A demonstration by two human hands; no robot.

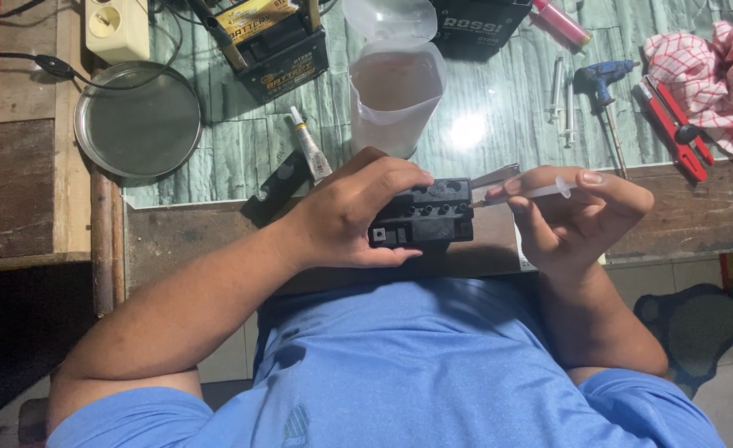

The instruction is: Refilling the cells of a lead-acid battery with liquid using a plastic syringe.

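Shirt: a blue shirt fills the foreground, just below both hands.
Left hand: the left hand is clenched around a small black battery case, fingers over its top, thumb beneath.
Battery case: held above the bench edge, between the two hands, its row of round openings facing up.
Right hand: the right hand pinches a slim clear syringe, tip touching the case's right end.
Beyond the hands: a translucent plastic jug, a glue tube and a round metal lid.
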